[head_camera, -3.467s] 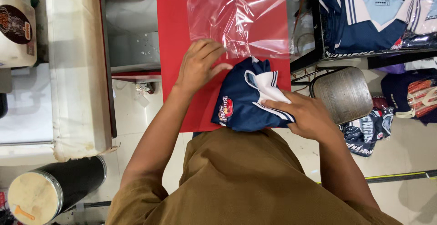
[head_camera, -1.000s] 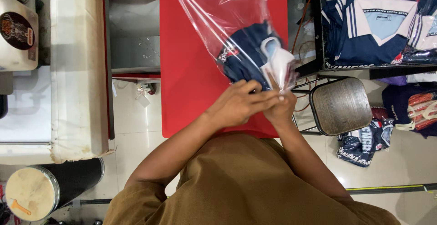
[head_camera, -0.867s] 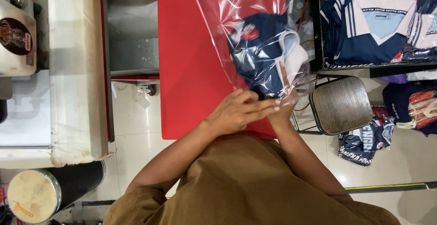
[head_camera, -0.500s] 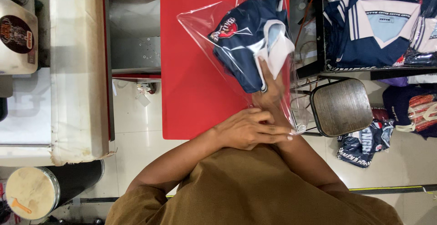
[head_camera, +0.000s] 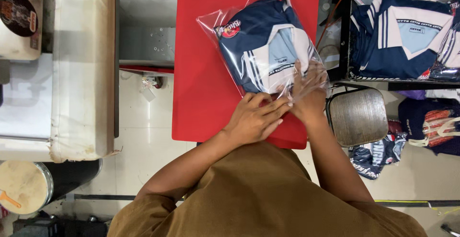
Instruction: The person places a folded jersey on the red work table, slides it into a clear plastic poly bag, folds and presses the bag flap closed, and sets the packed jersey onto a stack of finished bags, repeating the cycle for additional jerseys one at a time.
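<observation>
Now, left to right:
Red table [head_camera: 201,74]: twelve o'clock of the person.
Left hand [head_camera: 256,118]: flat, fingers spread, pressing the bag's near edge, gripping nothing.
Clear plastic bag [head_camera: 225,19]: lies tilted on the table, navy folded shirt [head_camera: 261,45] inside.
Right hand [head_camera: 309,91]: three o'clock of the left, open palm pressing the bag's corner.
Metal stool [head_camera: 358,117]: just beside, three o'clock.

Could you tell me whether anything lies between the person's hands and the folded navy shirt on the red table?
Only the clear plastic bag. The left hand presses its open end just below the shirt, and the right hand lies flat on the bag over the shirt's lower corner.
</observation>
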The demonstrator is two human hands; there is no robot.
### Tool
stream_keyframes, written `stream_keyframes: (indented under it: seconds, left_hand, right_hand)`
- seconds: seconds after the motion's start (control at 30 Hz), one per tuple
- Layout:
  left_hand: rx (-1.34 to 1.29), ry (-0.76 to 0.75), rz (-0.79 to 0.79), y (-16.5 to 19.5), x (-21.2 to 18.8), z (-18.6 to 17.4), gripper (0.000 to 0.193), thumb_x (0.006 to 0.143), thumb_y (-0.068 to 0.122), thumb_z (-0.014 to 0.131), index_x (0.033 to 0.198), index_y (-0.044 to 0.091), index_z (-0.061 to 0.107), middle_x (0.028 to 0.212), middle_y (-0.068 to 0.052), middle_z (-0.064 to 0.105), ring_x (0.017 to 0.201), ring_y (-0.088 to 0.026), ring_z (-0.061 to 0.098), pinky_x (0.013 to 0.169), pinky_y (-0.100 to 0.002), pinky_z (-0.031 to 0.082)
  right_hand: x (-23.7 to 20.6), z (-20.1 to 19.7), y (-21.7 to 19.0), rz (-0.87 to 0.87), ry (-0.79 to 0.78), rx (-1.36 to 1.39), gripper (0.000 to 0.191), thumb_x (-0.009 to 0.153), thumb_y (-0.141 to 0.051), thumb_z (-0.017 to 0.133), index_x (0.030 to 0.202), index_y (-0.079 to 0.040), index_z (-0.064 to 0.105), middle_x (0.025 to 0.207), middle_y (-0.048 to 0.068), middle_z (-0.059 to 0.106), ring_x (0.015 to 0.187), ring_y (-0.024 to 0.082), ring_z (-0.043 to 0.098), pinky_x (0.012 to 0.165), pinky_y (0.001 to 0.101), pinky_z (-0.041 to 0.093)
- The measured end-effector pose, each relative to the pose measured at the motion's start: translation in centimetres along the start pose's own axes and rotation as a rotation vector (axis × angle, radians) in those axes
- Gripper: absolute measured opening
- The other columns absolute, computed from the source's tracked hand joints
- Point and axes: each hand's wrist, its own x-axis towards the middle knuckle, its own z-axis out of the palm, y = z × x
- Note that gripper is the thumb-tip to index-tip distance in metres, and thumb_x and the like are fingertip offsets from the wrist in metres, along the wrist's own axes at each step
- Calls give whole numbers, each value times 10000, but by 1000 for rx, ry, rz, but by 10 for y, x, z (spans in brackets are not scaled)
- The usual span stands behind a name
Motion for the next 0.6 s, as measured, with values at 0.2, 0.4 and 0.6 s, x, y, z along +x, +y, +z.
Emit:
stream_keyframes:
  seconds: [0.2, 0.4, 0.6]
  left_hand:
    - [63, -33, 36, -3, -3, 11, 459, 913, 141, 688, 1372, 142, 683, 1442, 79, 632, 1056, -185, 577, 893, -342, 452]
    - [-130, -21, -9, -5, -18, 20, 396, 953, 123, 735, 1347, 147, 709, 1391, 46, 643, 978, -186, 588, 871, -338, 489]
    - [-208, 563, -679, -58, -49, 43, 387, 966, 161, 750, 1309, 39, 620, 1325, -135, 641, 1184, -246, 608, 953, -307, 510]
  right_hand:
    - [12, 0, -5, -95, 40, 314, 653, 1035, -465, 614, 1532, -49, 531, 1637, 298, 325, 1502, 503, 362, 1215, 634, 327]
    - [54, -3, -10, -316, -106, 150, 649, 936, -509, 642, 1451, -115, 637, 1543, 306, 403, 1409, 433, 420, 1121, 626, 277]
    - [67, 3, -8, -247, 65, 153, 730, 1065, -587, 598, 1615, -136, 435, 1696, 238, 305, 1590, 416, 338, 1305, 566, 216]
